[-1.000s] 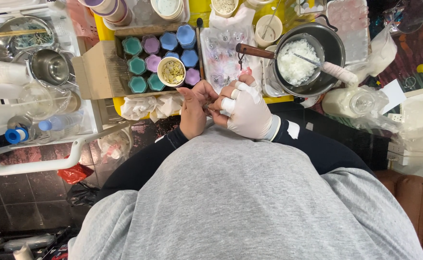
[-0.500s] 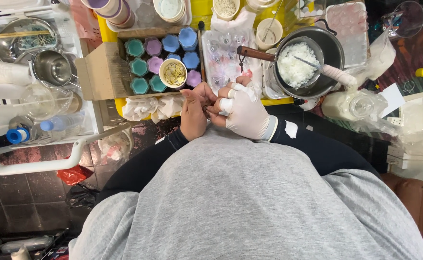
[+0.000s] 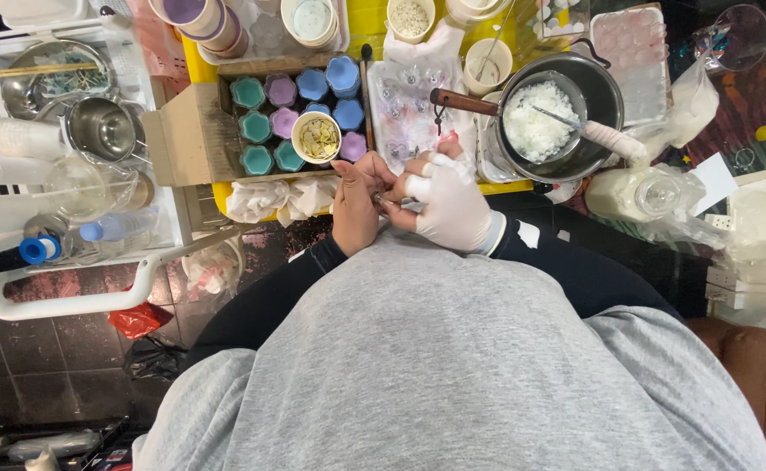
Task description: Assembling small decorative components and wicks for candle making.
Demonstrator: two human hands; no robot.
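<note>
Directly between the bare left hand (image 3: 357, 205) and the gloved right hand (image 3: 445, 202), pressed together at the fingertips, a small metallic piece (image 3: 390, 201) is pinched crosswise, close to the chest.

Grey sweatshirt front, dark sleeves, 1 white glove, seemingly latex, on right hand (image 3: 448, 205)

A yellow table (image 3: 367, 19) carries a cardboard box (image 3: 193, 133) of coloured flower-shaped candles, paper cups, and a dark pot (image 3: 608, 92) of white flakes.
</note>
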